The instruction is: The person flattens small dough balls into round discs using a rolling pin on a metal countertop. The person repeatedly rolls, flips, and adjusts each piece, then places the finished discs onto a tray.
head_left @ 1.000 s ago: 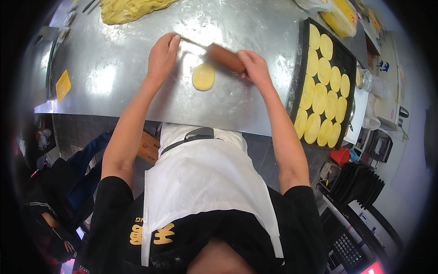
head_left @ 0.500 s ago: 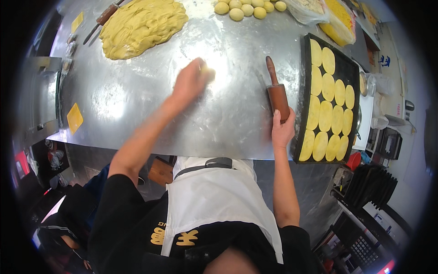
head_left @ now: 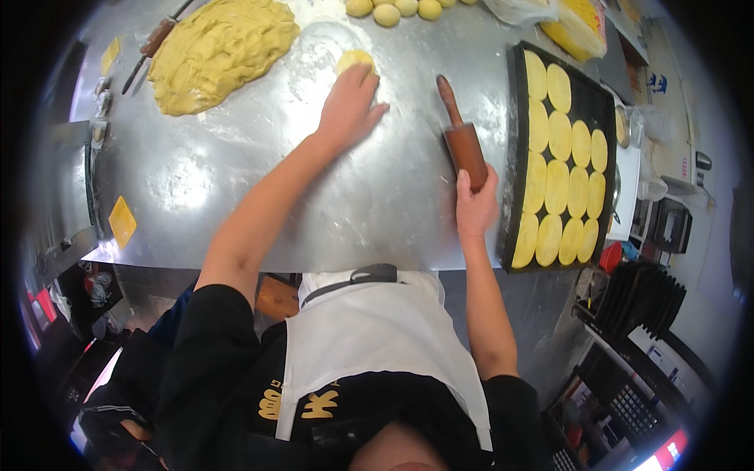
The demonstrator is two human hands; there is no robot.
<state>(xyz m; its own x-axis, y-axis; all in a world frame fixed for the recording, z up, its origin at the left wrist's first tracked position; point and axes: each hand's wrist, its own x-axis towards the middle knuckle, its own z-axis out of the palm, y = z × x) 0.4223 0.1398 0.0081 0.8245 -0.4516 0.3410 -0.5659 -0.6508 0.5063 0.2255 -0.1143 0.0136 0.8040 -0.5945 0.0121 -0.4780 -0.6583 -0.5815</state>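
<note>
My left hand (head_left: 350, 108) reaches over the middle of the table, its fingertips lying on a small round piece of yellow dough (head_left: 355, 58) and its thumb spread away to the side. The fingers cover the dough's near edge. In my right hand (head_left: 477, 206) is a brown wooden rolling pin (head_left: 465, 153), gripped around its near end, with the far handle pointing away from me. Just right of that hand lies a black baking tray (head_left: 512, 188), holding rows of flat oval dough pieces (head_left: 556, 187).
A large slab of yellow dough (head_left: 220, 56) lies at the far left, beside a second rolling pin (head_left: 159, 39). Several dough balls (head_left: 386, 14) sit at the far edge. Bagged yellow filling (head_left: 573, 31) is at the far right. A yellow scraper (head_left: 122, 221) lies near left.
My left hand has moved forward and right, bringing the blurred dough piece onto the floured spot, where fingertips rest on it. My right hand still grips the rolling pin. The view has shifted slightly.
</note>
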